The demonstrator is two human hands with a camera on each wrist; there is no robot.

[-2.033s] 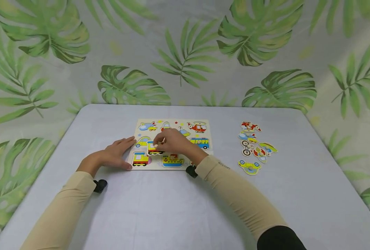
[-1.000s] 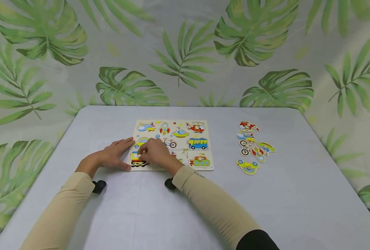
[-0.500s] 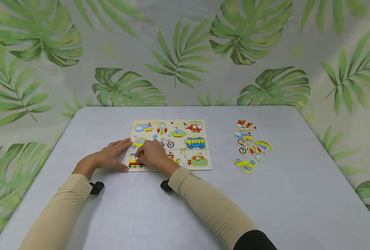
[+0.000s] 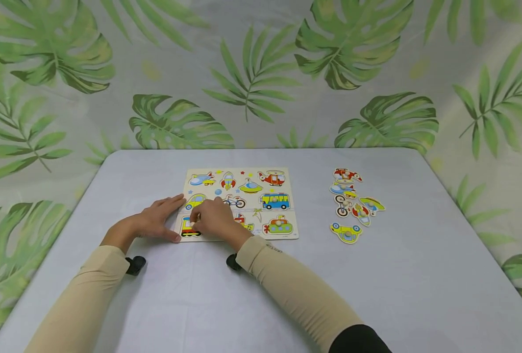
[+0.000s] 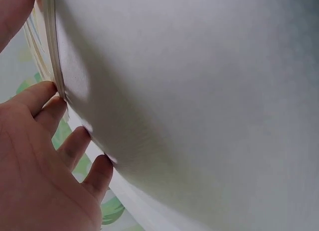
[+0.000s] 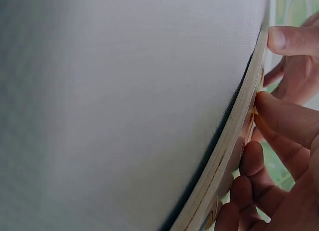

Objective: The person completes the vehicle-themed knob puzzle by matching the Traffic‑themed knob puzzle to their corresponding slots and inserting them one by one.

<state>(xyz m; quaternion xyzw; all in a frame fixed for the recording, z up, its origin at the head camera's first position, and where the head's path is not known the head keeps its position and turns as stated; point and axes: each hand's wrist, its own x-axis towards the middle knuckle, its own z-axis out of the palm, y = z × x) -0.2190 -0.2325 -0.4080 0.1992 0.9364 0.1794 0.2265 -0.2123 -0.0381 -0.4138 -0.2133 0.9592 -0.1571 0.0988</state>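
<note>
A wooden knob puzzle board (image 4: 254,201) printed with vehicles lies flat on the table. My right hand (image 4: 214,215) pinches a red-and-yellow train piece (image 4: 190,231) by its knob at the board's lower left corner, partly covering it. The piece lies over the printed train spot. My left hand (image 4: 157,220) has its fingers spread, with thumb and fingertips against the board's left edge. In the left wrist view, the fingertips of the left hand (image 5: 45,171) meet the tabletop beside the board. The right wrist view shows the right hand (image 6: 286,141) low over the board.
A bus piece (image 4: 275,201) and a submarine piece (image 4: 278,225) sit in the board's right side. To the right, loose pieces lie grouped: helicopter (image 4: 346,175), airplane (image 4: 342,189), motorcycle (image 4: 342,206), rocket (image 4: 361,214), flying saucer (image 4: 372,205) and car (image 4: 346,233).
My right hand has carried the train piece from above the board's middle left and down to the lower left corner, then stayed there. The left hand has kept its place at the board's edge.
</note>
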